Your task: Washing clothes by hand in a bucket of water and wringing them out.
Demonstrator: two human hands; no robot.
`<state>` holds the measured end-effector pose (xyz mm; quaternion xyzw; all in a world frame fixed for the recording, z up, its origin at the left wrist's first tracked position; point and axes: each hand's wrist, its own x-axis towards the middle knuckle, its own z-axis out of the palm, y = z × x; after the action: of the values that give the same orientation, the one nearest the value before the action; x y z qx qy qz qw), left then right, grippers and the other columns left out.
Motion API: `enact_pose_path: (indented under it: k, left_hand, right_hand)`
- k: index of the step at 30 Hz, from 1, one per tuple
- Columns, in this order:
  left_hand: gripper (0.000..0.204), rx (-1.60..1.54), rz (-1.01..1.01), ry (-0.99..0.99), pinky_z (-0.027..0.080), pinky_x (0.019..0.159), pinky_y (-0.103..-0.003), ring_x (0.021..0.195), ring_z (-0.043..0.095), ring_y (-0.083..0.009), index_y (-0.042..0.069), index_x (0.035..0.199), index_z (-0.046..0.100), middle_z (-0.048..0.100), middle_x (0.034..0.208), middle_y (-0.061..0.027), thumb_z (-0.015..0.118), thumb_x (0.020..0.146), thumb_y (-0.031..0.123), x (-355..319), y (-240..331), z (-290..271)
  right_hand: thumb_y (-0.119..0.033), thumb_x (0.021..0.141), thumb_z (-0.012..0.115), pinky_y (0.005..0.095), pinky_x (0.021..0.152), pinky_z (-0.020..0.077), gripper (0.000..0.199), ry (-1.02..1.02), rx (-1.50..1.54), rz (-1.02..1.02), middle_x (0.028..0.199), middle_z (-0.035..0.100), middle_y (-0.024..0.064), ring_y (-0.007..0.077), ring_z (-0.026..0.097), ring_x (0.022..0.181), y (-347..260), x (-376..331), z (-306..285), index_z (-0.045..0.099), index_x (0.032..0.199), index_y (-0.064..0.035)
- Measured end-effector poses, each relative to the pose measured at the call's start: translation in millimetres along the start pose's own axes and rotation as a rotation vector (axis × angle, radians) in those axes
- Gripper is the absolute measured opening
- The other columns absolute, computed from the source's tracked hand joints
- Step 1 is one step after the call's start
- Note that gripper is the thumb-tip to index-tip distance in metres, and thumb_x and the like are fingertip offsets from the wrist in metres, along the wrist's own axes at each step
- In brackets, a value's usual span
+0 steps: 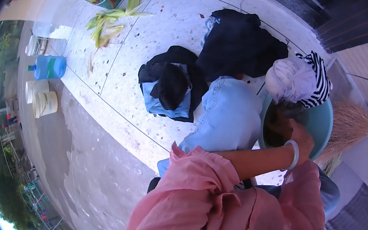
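A teal bucket (324, 126) stands to the right of my bent knee in pale blue jeans (235, 108). My left arm reaches across my body, and my left hand (302, 138), a pale bangle at its wrist, is down inside the bucket's near side. Its fingers look curled, closed against something dark and brownish (272, 126) in the shade that I cannot make out. My right arm shows as a pink sleeve (300, 188) running up to the bucket; the hand is hidden behind my left wrist. White cloth (289, 79) and black-and-white striped cloth (318, 79) lie over the far rim.
Black clothes (240, 43) and a dark-and-denim heap (169, 91) lie on the speckled tile floor beyond my knee. A straw broom (353, 129) is right of the bucket. Corn husks (110, 22), a blue water jug (49, 67) and pale buckets (44, 103) stand farther left.
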<state>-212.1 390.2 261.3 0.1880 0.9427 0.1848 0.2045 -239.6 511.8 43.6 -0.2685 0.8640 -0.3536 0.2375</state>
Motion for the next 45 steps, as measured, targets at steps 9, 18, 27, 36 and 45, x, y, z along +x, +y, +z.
enact_pose_path:
  k: [9,18,27,36,45]
  left_hand:
    - [0.023,-0.175,-0.057,0.378,0.039,0.077,-0.054,0.082,0.056,-0.0293,0.002,0.082,0.070,0.062,0.084,-0.0174,0.064,0.066,0.018,13,12,-5]
    - [0.021,-0.350,-0.033,0.739,0.043,0.072,-0.042,0.081,0.058,-0.0270,0.004,0.083,0.064,0.058,0.091,-0.0143,0.067,0.068,0.018,-34,-34,-70]
    - [0.034,-0.606,-0.292,0.937,0.052,0.069,-0.034,0.078,0.065,-0.0268,-0.004,0.101,0.059,0.063,0.090,-0.0195,0.070,0.073,0.011,-165,-247,-81]
    - [0.126,-0.386,-1.047,0.265,0.025,0.099,-0.065,0.134,0.018,-0.0414,0.003,0.141,0.023,0.027,0.142,-0.0211,0.087,0.040,0.045,-229,-433,59]
    - [0.128,-0.222,-0.812,-0.080,0.008,0.104,-0.067,0.139,0.006,-0.0392,0.006,0.139,0.029,0.022,0.147,-0.0170,0.085,0.033,0.050,-210,-467,85]
  right_hand:
    - [-0.026,0.084,0.061,0.0403,0.092,0.0420,0.044,-0.072,-0.044,0.131,0.117,0.057,0.0231,0.0359,0.055,0.108,1,-8,-24,0.054,0.120,-0.0013]
    - [-0.025,0.083,0.063,0.0393,0.091,0.0431,0.044,-0.139,-0.109,0.232,0.116,0.057,0.0227,0.0359,0.056,0.106,-12,-17,-57,0.053,0.119,-0.0009]
    - [-0.017,0.080,0.064,0.0392,0.082,0.0473,0.033,-0.358,-0.457,0.228,0.103,0.062,0.0211,0.0356,0.061,0.095,-35,-33,-62,0.059,0.109,-0.0006]
    - [-0.010,0.073,0.067,0.0379,0.071,0.0515,0.020,-0.470,0.187,0.661,0.083,0.065,0.0167,0.0241,0.066,0.079,-123,-22,-94,0.063,0.088,0.0024]
    - [-0.021,0.087,0.058,0.0258,0.041,0.0466,0.020,-0.724,-0.192,0.615,0.057,0.055,0.0063,0.0156,0.060,0.048,-207,54,-127,0.057,0.082,-0.0008]
